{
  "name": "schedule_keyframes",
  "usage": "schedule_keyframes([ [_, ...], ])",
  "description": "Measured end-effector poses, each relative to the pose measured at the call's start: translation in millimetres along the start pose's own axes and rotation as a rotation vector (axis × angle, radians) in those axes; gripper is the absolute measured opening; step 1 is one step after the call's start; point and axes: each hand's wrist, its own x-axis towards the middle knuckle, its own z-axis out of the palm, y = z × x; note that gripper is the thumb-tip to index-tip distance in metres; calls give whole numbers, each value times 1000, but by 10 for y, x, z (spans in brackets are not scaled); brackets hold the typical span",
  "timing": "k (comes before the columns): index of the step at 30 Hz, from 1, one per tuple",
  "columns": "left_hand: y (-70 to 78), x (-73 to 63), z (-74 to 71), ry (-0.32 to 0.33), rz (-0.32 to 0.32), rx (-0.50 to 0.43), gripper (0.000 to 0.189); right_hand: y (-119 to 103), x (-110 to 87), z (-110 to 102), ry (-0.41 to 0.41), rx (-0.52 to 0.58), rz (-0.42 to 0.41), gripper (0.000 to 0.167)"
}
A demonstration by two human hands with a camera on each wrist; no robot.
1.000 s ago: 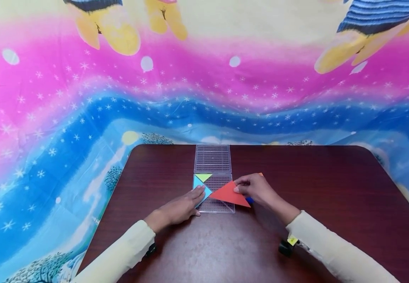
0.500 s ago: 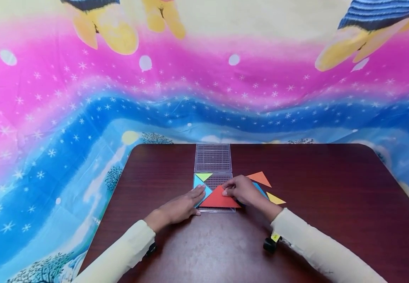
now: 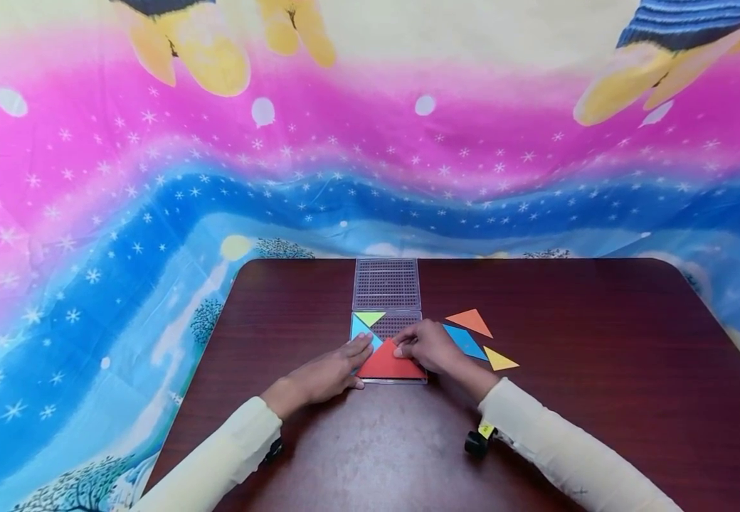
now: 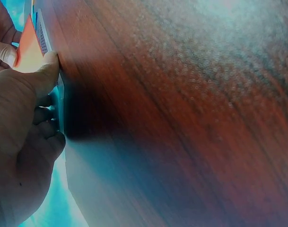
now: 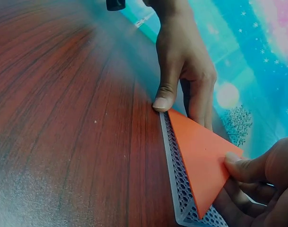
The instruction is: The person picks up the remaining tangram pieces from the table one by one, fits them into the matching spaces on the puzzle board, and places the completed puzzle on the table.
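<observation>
My right hand [image 3: 435, 348] pinches a red tangram triangle [image 3: 388, 363] between thumb and fingers, over the front part of a clear gridded tray [image 3: 402, 324]. In the right wrist view, the triangle [image 5: 203, 163] sits slightly tilted above the tray's mesh. My left hand [image 3: 321, 370] rests with extended fingers on a light blue triangle [image 3: 359, 329] at the tray's left side, its thumb by the tray's front edge. A lime green triangle [image 3: 370, 317] lies in the tray's far left corner. The left fingers hide part of the light blue piece.
Right of the tray, an orange triangle [image 3: 472, 321], a blue parallelogram [image 3: 466, 343] and a yellow triangle [image 3: 499, 358] lie on the dark wooden table [image 3: 575, 398]. A matching gridded panel [image 3: 386, 284] adjoins the tray's far side. A patterned cloth [image 3: 370, 192] hangs behind the table.
My right hand has moved left with the red triangle, turning and lowering it over the front of the tray. The loose pieces at right have come into sight. My left hand stays put.
</observation>
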Motion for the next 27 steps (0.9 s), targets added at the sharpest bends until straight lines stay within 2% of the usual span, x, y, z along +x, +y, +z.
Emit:
schedule_keyframes([
  [6,-9,5,5,5,-1,-2,69,-12,3,31,10,-36,-2,15],
  [17,-17,4,7,7,5,-6,69,3,-5,82,-1,-11,3,13],
  [27,-10,2,5,23,11,-8,70,-11,-5,78,12,-54,-17,14],
])
